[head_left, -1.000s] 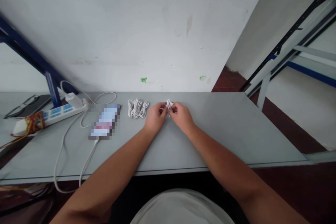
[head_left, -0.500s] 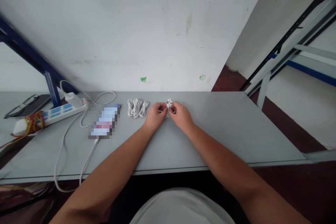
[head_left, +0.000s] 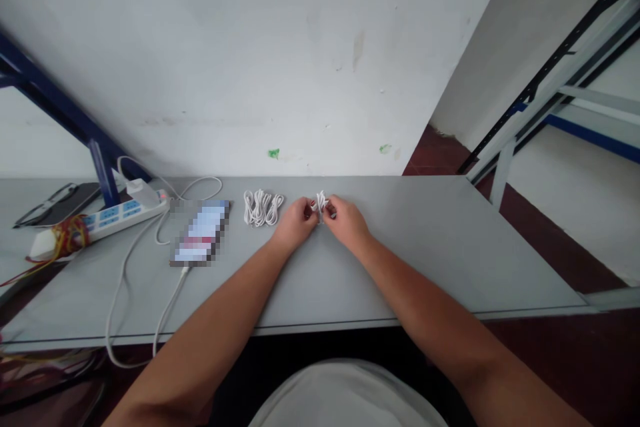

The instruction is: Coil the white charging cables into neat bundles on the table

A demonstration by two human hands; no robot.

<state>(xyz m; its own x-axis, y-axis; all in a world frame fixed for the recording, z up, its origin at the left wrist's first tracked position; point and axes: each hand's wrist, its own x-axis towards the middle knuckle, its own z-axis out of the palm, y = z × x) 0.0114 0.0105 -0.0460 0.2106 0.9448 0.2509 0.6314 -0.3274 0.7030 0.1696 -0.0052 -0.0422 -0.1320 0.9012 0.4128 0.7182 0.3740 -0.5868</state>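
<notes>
The left hand and right hand nearly meet above the counter, close to its far edge. The fingers of both hands are curled and pinched together on a small looped white cable, gripping it from either side. The top of the loop sticks up between the fingertips, and the rest is hidden by the hands. Just left of the left hand, apart from it, lies a bundle of coiled white cables. Further left are a phone, its screen blurred, with a white charging cable running over the counter edge, and a power strip holding a white charger.
</notes>
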